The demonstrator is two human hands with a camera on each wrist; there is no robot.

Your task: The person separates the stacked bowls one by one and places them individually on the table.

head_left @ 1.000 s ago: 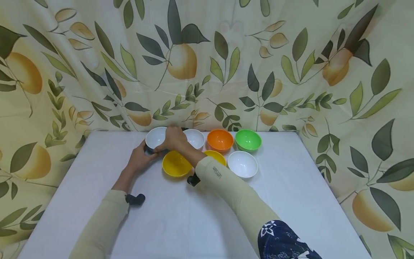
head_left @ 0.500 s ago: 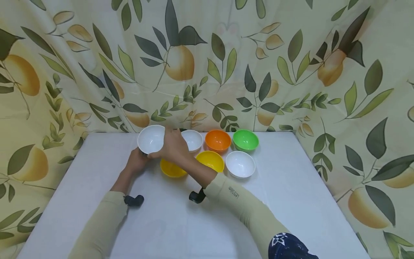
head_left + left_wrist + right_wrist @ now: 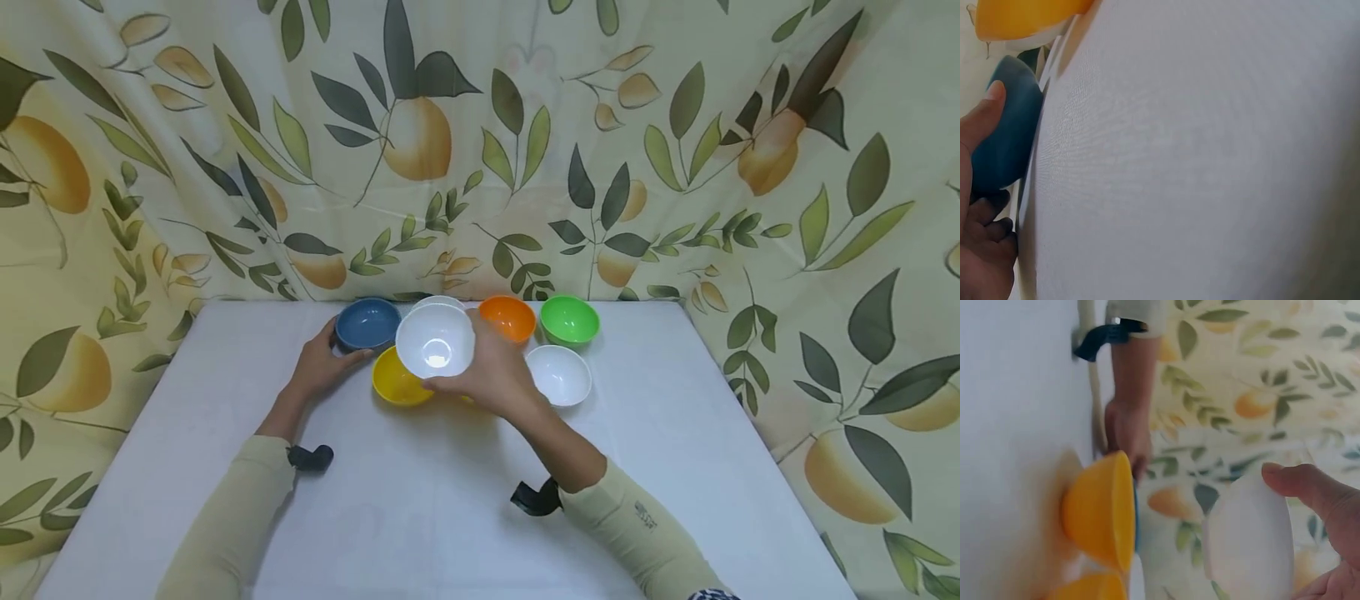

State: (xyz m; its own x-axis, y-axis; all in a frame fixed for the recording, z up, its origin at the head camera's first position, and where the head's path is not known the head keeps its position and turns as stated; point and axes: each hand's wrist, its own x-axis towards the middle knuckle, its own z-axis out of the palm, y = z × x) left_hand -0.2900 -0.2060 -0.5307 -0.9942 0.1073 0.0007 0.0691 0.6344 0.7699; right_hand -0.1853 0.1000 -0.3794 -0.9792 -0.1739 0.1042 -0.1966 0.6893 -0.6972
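Observation:
My right hand grips a white bowl by its side, thumb and fingers at opposite edges. This bowl is raised above the table, in front of another white bowl that it partly hides. At the back left a blue bowl stands on the table. My left hand holds it, with the thumb along its near side in the left wrist view and the other fingers at its far side. A yellow bowl stands just right of the left thumb.
An orange bowl and a green bowl stand at the back. In front of them is a white bowl. A second yellow bowl is mostly hidden by the right hand in the head view. A fruit-print curtain hangs behind the table.
My right hand has lifted the white bowl off the blue bowl and carried it right and nearer. The blue bowl has come into sight, with my left hand still at it.

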